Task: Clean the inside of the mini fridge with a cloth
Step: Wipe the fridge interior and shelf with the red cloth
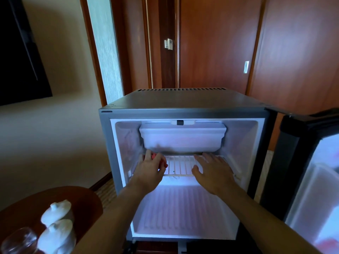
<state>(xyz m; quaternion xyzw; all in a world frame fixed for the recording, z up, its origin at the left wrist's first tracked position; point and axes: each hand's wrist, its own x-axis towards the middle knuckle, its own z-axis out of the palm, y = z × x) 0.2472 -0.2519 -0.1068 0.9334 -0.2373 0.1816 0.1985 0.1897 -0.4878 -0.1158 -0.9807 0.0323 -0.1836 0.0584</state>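
The mini fridge [183,107] stood open before wooden doors [220,43], its door [302,171] swung right. Inside, a freezer box [182,137] hung above a white wire shelf [180,165]. Left, a round tabletop [23,208] carried two lidded white cups [56,226] and a glass [18,241]. The right hand [214,171] lay flat, released, on the shelf; the left hand [151,166] clutched a red cloth [162,162] there.

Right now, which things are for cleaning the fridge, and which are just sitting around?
For the job: mini fridge, wire shelf, red cloth in the left hand, right hand.
Just lying about: white lidded cups, glass, round table.
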